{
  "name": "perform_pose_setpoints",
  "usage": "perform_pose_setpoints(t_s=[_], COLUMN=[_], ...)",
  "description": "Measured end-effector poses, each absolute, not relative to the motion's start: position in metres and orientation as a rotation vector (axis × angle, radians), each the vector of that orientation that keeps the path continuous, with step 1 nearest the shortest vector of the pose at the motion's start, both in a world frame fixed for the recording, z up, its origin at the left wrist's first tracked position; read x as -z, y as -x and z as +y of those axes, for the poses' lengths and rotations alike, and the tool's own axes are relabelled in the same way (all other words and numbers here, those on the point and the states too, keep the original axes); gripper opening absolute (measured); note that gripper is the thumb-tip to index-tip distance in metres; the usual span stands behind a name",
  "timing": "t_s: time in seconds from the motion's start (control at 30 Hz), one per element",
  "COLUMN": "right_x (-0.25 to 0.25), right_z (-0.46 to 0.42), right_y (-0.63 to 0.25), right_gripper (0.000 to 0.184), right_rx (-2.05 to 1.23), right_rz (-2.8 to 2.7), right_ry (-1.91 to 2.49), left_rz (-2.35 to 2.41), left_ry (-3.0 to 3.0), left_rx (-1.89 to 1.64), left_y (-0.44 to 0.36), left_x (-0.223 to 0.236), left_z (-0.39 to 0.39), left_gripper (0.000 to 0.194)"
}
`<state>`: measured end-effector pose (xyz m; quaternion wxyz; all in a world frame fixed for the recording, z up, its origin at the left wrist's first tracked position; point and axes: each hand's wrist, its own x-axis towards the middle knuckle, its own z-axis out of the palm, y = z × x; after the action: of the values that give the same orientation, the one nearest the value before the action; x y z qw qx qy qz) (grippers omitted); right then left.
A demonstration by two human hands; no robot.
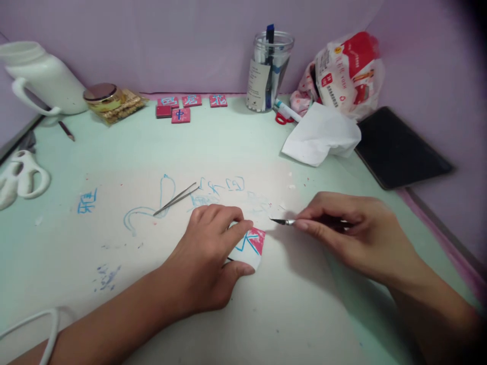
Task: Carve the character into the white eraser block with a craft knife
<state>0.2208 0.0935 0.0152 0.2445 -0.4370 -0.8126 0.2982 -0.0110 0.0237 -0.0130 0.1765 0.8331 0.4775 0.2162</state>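
Note:
My left hand point(215, 253) pins a small square piece point(249, 248) to the table, thumb at its near edge and index finger along its far edge. The piece is white with a pink corner and blue lines; its left part is hidden under my fingers. Pinched in my right hand point(342, 233) is a craft knife point(282, 221), its blade pointing left, just right of the piece and apart from it. A pair of metal tweezers point(175, 198) lies beyond my left hand, over blue pen marks on the work surface.
Several pink tiles with blue characters point(191, 100) lie at the back, near a jar of pens point(262, 76). White paper point(321, 134), a tissue pack point(350, 76) and a black tablet point(403, 147) are right. White scissors point(25, 177) and a white jug point(45, 76) stand left.

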Motion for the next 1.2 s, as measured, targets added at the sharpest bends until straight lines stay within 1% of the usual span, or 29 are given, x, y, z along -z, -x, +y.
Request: perform_pose_setpoints(t_s=[0.1, 0.3, 0.8, 0.9, 1.07, 1.2], right_x=[-0.014, -0.004, 0.012, 0.014, 0.017, 0.017], right_z=[0.086, 0.073, 0.043, 0.036, 0.029, 0.03], right_y=[-0.222, -0.218, -0.208, -0.204, -0.198, -0.199], right_gripper=[0.01, 0.008, 0.009, 0.011, 0.014, 0.011], right_rx=[-0.7, -0.574, -0.536, -0.443, -0.194, -0.28], right_rz=[-2.301, -2.458, -2.242, -2.214, -2.21, -2.226], right_ry=[1.14, 1.024, 1.248, 1.306, 1.349, 1.276], left_rz=[1.389, 1.393, 1.402, 1.403, 1.409, 1.406], left_ry=[-2.327, -2.311, -2.308, -2.305, -2.307, -2.309], left_rx=[-0.617, -0.652, -0.666, -0.676, -0.692, -0.703], left_y=[0.01, 0.009, 0.01, 0.009, 0.008, 0.009], left_x=[0.012, 0.013, 0.013, 0.013, 0.015, 0.015], left_z=[0.023, 0.023, 0.023, 0.022, 0.023, 0.023], left_gripper=[0.039, 0.04, 0.038, 0.038, 0.039, 0.039])
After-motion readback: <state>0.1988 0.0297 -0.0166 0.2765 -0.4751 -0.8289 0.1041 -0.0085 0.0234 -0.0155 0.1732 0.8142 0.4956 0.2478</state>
